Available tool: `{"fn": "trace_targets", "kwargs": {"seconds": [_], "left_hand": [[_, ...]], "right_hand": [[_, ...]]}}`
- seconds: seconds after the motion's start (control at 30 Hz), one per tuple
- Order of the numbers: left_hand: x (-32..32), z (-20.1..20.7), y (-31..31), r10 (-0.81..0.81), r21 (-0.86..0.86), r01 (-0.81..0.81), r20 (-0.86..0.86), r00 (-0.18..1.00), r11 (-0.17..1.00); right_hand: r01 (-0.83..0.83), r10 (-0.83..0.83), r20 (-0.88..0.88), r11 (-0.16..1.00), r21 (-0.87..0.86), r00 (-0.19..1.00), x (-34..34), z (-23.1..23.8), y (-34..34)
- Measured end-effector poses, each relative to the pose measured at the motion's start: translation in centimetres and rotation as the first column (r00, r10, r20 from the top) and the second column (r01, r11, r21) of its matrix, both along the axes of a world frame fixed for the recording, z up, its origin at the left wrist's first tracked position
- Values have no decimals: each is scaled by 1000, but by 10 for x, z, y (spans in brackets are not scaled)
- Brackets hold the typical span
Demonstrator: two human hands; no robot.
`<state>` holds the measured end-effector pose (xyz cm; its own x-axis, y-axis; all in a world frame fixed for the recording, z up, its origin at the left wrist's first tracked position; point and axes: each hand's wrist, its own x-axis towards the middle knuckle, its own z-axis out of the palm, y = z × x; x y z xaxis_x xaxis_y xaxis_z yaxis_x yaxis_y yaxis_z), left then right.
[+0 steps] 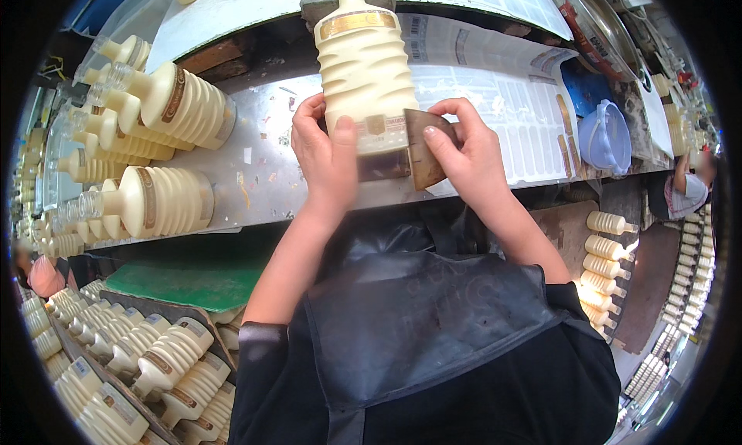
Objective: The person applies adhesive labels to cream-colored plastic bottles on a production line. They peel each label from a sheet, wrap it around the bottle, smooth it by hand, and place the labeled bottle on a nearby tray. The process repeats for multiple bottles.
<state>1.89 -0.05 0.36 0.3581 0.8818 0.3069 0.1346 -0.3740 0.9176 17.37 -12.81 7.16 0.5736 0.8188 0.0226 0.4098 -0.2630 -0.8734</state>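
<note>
Head view: smoothing down the lower label (pixel 376 126) seems the step in hand; left hand (pixel 326 163) is curling its grip round the cream ribbed bottle (pixel 363 74) lying between both hands, while right hand (pixel 468 151) is pinching a brown scraper (pixel 427 155) against the label's right end. Next move likely calls for steadying the left grip and keeping the scraper flat. Bottle is pointing its neck away from both grips, toward a grey block (pixel 313 9), long axis running straight outward over the surface (pixel 263 167).

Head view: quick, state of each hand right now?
Left hand: closed, holding the ribbed cream bottle.
Right hand: closed, pinching the flat brown piece at the bottle's side.
</note>
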Motion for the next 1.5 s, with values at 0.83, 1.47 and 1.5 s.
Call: {"fn": "trace_targets", "kwargs": {"seconds": [0.83, 1.47, 1.5], "left_hand": [[-16, 17, -7, 2, 342, 72, -211, 978, 937], [-2, 28, -12, 118, 548, 4, -188, 975, 837], [-1, 28, -12, 133, 561, -7, -184, 974, 828]], "right_hand": [[-97, 73, 246, 992, 86, 967, -20, 22, 4], [-87, 132, 473, 989, -116, 871, -33, 55, 13], [-99, 133, 477, 991, -95, 869, -34, 56, 14]]}}
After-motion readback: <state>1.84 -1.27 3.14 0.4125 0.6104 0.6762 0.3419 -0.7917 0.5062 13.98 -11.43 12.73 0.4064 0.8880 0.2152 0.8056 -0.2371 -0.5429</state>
